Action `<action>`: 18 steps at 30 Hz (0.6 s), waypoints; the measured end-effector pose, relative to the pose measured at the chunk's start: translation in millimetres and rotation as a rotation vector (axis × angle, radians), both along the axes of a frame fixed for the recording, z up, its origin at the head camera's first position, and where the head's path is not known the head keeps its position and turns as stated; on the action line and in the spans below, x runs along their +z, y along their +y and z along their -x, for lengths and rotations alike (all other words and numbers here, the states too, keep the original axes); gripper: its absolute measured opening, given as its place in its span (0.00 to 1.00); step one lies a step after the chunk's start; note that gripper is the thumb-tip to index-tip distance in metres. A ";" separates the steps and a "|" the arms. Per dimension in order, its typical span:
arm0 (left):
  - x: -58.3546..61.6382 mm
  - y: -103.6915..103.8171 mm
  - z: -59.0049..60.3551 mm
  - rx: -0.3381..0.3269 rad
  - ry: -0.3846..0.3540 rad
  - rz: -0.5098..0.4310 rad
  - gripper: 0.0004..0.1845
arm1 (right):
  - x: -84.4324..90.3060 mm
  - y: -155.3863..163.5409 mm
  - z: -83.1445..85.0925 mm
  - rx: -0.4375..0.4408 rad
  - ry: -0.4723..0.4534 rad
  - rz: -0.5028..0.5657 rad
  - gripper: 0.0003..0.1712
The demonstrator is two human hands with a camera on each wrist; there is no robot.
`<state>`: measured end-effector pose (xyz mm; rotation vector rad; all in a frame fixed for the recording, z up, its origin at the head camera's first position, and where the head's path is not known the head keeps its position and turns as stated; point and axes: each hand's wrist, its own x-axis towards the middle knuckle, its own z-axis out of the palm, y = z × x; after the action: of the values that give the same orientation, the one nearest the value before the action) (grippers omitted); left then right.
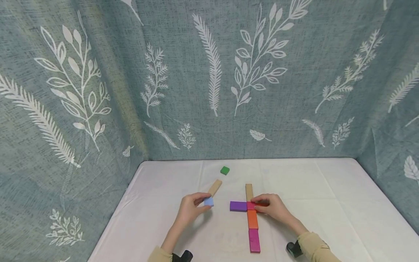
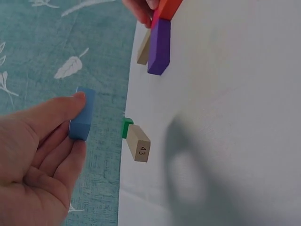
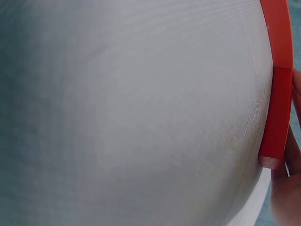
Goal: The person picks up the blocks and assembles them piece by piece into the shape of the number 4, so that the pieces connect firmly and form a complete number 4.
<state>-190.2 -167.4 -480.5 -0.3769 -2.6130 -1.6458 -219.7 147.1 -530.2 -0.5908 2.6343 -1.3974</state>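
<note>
My left hand pinches a light blue block between thumb and fingers, held above the white cloth, its shadow falling below. Close beyond it lies a plain wooden block, marked 43 on its end in the left wrist view. My right hand grips a red block at the right side of a cross of blocks, partly covering it. In that cross, a purple block points left and a plain wooden block points away. An orange block and a magenta block run toward me.
A small green block lies near the far part of the table, which is covered in white cloth. Blue-green curtains with white leaf prints hang behind and at both sides.
</note>
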 end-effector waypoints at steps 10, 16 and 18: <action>-3.0 7.5 16.4 -0.110 0.008 -0.005 0.16 | 0.1 0.2 1.6 0.011 -0.004 -0.002 0.15; -7.7 11.8 24.6 -0.196 -0.012 0.005 0.16 | 0.6 0.3 1.7 0.011 -0.013 0.005 0.15; -10.4 13.7 27.6 -0.227 -0.018 0.016 0.17 | 0.7 0.6 1.5 0.010 -0.012 0.003 0.15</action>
<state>-217.8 -153.7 -490.9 -0.6855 -2.6835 -1.6972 -221.2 147.6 -529.6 -0.5932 2.6172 -1.3977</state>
